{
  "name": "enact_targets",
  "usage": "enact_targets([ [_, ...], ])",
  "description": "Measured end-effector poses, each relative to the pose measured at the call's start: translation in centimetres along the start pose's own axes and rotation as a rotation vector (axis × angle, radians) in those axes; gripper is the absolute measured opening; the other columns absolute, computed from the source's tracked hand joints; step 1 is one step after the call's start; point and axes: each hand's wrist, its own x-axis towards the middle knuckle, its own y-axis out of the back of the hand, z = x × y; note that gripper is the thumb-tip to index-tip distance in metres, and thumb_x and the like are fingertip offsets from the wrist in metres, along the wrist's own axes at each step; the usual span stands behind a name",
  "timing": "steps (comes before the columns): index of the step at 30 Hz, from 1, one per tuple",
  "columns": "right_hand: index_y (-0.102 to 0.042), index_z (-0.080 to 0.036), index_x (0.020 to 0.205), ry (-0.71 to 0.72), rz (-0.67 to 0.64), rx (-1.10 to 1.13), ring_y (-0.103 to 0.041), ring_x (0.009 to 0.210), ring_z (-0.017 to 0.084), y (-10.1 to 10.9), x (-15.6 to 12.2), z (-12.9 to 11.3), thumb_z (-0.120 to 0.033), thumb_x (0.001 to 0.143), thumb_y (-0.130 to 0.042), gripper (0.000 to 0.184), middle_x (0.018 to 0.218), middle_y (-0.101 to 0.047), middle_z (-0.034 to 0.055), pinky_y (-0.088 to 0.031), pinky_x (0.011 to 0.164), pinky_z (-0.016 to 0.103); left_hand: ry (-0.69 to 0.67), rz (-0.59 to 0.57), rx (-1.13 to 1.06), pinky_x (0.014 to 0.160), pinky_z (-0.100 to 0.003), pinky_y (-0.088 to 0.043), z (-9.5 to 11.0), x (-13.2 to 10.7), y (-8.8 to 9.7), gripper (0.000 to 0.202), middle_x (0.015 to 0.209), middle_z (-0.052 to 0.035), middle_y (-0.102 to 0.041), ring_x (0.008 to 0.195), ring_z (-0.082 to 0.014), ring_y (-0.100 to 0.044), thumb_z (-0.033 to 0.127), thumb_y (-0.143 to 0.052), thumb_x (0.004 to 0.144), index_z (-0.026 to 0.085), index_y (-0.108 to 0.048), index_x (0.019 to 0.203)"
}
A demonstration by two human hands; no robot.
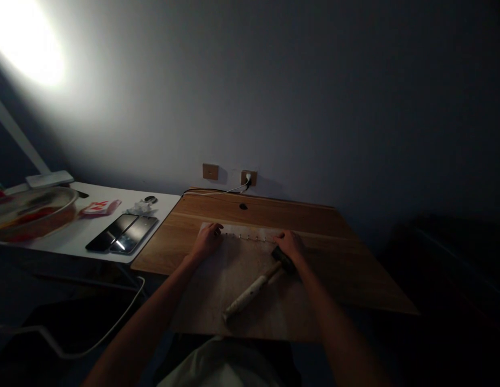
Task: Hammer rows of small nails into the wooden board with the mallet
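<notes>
Against right fingers (pixel 285 238), hammer (pixel 253 293) (dark head).

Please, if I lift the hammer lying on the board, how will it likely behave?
The hammer will probably feel heavy at its dark head, which looks bulkier than the slim pale handle. It seems rigid. Pushed, it would likely pivot around that head.

hammer (pixel 253 292) on a nail-studded board (pixel 201 307)

Place: a room in a home (dim, lit mainly by a lamp)
Furniture: wooden desk (pixel 217 207), white side table (pixel 68 250)
Domestic signs: wall socket (pixel 248 178), desk lamp (pixel 20 134), two smartphones (pixel 121 234)
</notes>
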Motion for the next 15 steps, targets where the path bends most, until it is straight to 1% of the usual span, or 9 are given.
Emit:
enact_targets([
  [2,-0.066,-0.020,0.124,-0.006,-0.028,0.007,-0.070,0.104,0.023,-0.14,0.19,0.12,-0.037,0.100,-0.067,0.029,0.125,-0.068,0.0080,-0.060,0.089,0.043,0.006,0.001,-0.004,0.076,-0.029,-0.054,0.10,0.01,0.05,0.036,0.093,-0.0061,-0.071,0.079,-0.0180,-0.065,0.008,-0.059,0.074,0.016,-0.071,0.106],
  [4,-0.065,-0.021,0.126,-0.009,-0.048,0.017,-0.069,0.107,0.024,-0.18,0.29,0.20,-0.037,0.100,-0.067,0.031,0.128,-0.067,0.0085,-0.060,0.089,0.043,0.016,0.013,-0.008,0.075,-0.029,-0.054,0.14,0.04,0.01,0.036,0.092,-0.0059,-0.071,0.079,-0.0182,-0.066,0.008,-0.059,0.073,0.017,-0.072,0.105],
  [7,-0.065,-0.022,0.127,-0.016,-0.071,0.025,-0.069,0.108,0.024,-0.07,0.26,0.21,-0.037,0.100,-0.068,0.031,0.129,-0.067,0.0083,-0.060,0.090,0.042,0.026,0.031,-0.011,0.073,-0.028,-0.054,0.12,0.04,-0.11,0.036,0.090,-0.0050,-0.072,0.078,-0.0183,-0.066,0.008,-0.059,0.072,0.018,-0.072,0.105],
  [10,-0.066,-0.022,0.126,-0.020,-0.080,0.027,-0.069,0.108,0.024,0.10,0.11,0.12,-0.036,0.099,-0.068,0.031,0.129,-0.067,0.0083,-0.060,0.089,0.042,0.021,0.030,-0.019,0.075,-0.029,-0.055,0.14,-0.01,-0.10,0.037,0.092,-0.0054,-0.073,0.079,-0.0184,-0.067,0.008,-0.059,0.072,0.018,-0.072,0.106],
  [15,-0.067,-0.021,0.123,0.002,-0.051,0.044,-0.070,0.104,0.023,0.20,-0.14,0.06,-0.037,0.099,-0.068,0.029,0.124,-0.069,0.0076,-0.060,0.087,0.041,0.011,0.020,0.009,0.079,-0.030,-0.056,0.38,-0.04,0.12,0.036,0.096,-0.0066,-0.073,0.082,-0.0190,-0.068,0.006,-0.057,0.073,0.018,-0.073,0.103],
])
